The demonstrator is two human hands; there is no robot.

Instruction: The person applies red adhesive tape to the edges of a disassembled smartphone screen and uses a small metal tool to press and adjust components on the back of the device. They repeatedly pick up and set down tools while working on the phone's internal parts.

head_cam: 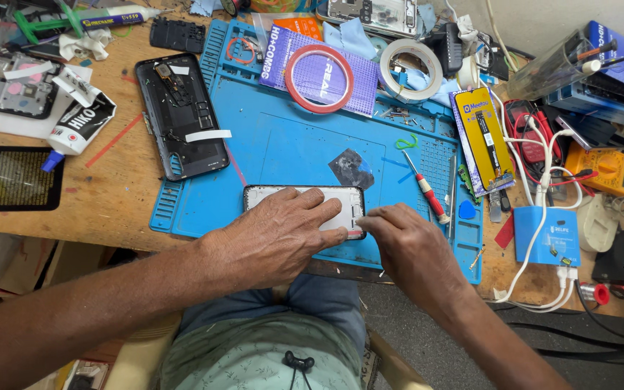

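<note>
My left hand (276,235) lies flat on a white-backed phone (341,198) with a dark frame, pressing it down on the blue work mat (283,144). The fingertips of my right hand (406,242) pinch at the phone's right edge; whether something small is between them I cannot tell. A red-handled screwdriver (427,191) lies on the mat just right of the phone. A small dark square piece (352,167) rests on the mat behind the phone.
An opened black phone body (180,115) lies at the mat's left edge. Two tape rolls, red (319,77) and white (411,70), sit at the back. A glue tube (77,126) is at left. A yellow tool pack (482,141), blue box (547,235), multimeter (604,167) and cables crowd the right.
</note>
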